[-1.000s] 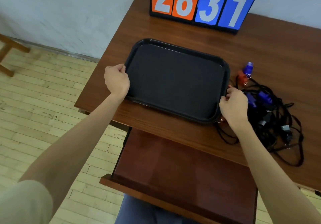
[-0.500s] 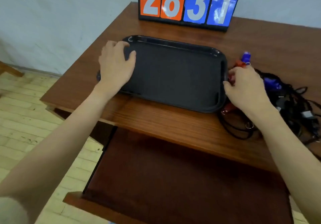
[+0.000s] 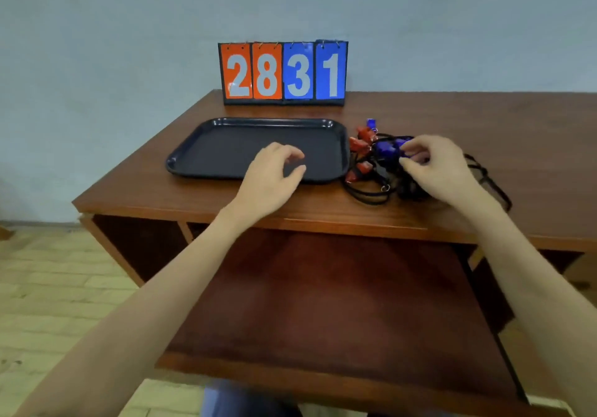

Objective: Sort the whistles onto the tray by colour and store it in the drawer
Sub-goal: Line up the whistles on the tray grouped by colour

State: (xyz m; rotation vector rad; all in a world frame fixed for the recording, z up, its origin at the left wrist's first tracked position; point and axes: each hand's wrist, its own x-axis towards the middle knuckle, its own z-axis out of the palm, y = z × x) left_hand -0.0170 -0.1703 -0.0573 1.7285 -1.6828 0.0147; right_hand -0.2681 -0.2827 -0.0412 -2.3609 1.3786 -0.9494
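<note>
Nearest, the pulled-out drawer sits open under the bench front edge, reddish-brown bottom showing, both forearms crossing over it. Bit of blue trouser fabric at bottom edge, pale wood floor to the left.

Left hand hovers over the near right part of the black tray, fingers loosely curled, holding nothing; cannot tell if it touches the tray. The tray lies flat on the bench, left of centre, with no whistles on it.

Right hand is in the whistle pile just right of the tray, thumb and fingertips pinching a blue whistle. Red whistles lie between the tray's right rim and that hand, one more blue whistle at the far side of the pile. Black lanyards are tangled through the pile, loops spilling toward the bench front and out past the right wrist; the hand covers part of the heap.

Farthest, a flip scoreboard stands upright at the back of the bench against the grey wall, orange 2 8, blue 3 1.
</note>
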